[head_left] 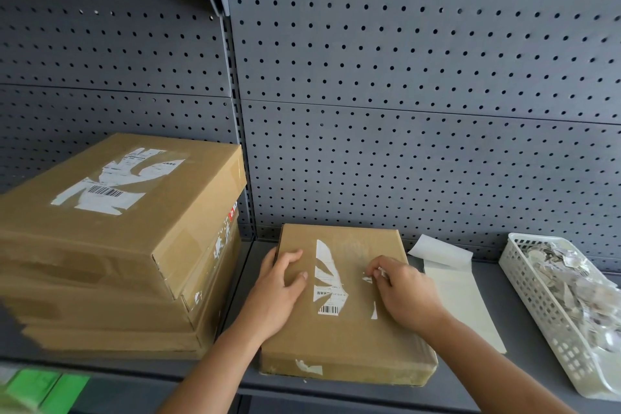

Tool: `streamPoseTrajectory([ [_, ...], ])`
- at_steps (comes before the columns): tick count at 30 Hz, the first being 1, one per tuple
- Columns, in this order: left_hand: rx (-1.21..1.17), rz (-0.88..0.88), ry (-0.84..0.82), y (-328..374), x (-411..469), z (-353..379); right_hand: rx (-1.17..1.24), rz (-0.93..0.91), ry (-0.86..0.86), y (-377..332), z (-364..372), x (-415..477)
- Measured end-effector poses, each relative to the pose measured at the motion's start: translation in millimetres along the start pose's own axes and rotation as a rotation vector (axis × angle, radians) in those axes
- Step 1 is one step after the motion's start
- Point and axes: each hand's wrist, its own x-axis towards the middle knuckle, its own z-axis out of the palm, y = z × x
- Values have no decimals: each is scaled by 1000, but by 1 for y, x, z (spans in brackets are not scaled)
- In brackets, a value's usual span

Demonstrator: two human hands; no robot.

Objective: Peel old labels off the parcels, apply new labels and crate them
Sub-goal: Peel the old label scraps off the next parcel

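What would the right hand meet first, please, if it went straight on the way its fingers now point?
Likely the torn label strip on the parcel, left of the right hand.

Grey shelf [534, 373] w/ parcel [339, 339], box stack [100, 262], label sheets [460, 299], basket [551, 326]

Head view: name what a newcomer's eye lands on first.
The brown parcel at centre of the shelf, its white label torn to strips, with the left hand pressing it and the right hand pinching a label scrap. Left of it stands a stack of parcels; at far right a white basket holds paper scraps.
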Motion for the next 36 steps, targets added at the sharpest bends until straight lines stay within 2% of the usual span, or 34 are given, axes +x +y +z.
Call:
streamPoseTrajectory([
  [4,-4,-6,-5,0,1,0,9,7,-38,0,-2,-2],
  [9,1,-2,-6,0,1,1,94,19,6,3,-3,-2],
  [13,10,-2,-2,0,1,0,21,-36,10,2,0,-2],
  [21,-4,0,-1,0,2,-1,77,21,-11,5,-3,4],
  [28,-11,2,-4,2,0,0,-26,-142,10,8,0,2],
  [36,-9,2,-1,2,0,0,-32,-222,5,15,-1,8],
])
